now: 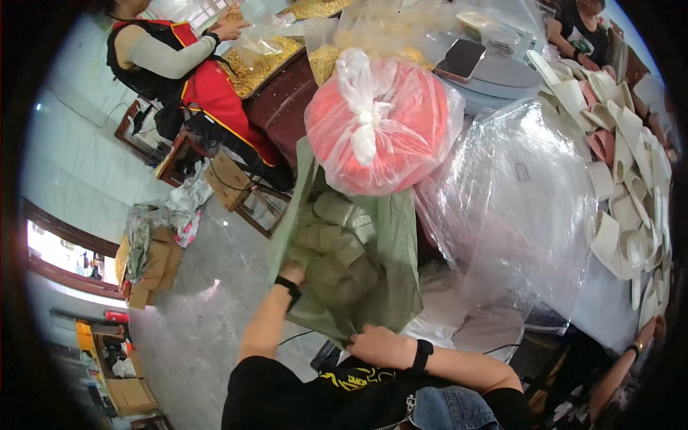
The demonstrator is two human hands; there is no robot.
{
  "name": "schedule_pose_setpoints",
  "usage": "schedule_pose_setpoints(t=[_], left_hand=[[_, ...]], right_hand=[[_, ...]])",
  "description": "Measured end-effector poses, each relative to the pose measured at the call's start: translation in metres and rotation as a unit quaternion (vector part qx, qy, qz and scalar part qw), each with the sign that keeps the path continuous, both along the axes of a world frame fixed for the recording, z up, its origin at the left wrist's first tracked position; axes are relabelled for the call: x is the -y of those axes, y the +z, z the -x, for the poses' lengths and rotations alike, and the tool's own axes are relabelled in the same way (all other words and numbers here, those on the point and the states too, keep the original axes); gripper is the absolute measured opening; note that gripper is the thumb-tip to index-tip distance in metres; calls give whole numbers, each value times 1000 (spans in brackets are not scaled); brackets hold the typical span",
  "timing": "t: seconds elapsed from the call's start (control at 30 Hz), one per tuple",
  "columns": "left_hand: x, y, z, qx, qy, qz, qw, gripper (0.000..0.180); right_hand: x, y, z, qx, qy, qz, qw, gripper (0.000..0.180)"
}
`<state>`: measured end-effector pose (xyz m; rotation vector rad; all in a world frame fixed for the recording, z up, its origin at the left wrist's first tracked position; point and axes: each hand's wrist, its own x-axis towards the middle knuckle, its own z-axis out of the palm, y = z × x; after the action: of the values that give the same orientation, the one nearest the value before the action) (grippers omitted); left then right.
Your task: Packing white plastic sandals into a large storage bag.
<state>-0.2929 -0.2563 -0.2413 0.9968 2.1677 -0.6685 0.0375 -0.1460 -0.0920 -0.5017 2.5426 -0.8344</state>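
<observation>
right fingers [360,340] on green sack [398,290] rim

left hand [293,272] partly hidden by sack [403,283]; co-worker [216,93] cut off

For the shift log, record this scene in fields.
Left hand: at left side of green sack, fingers unclear
Right hand: grip closed on the sack's near rim
Sack contents: block-like packs, kind unclear
Beyond sack: knotted clear bag, pinkish-red inside
Right side: clear plastic sheeting, pale curved pieces
Upper left: co-worker in red and black
</observation>
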Motion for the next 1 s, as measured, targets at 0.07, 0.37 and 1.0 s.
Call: schedule_pose_setpoints(t=[0.07, 0.37, 1.0], left_hand=[[15, 30, 25, -16, 6, 25, 1000, 45], [-55, 153, -37, 105, -33, -235, 966, 49], [-285, 235, -262, 128, -477, -540, 682, 69]], right_hand=[[2, -14, -12, -168, -117, -1, 979, 13], [-5, 10, -21, -342, -107, 8, 933, 10], [-422, 201, -348, -387, -736, -240, 501, 42]])
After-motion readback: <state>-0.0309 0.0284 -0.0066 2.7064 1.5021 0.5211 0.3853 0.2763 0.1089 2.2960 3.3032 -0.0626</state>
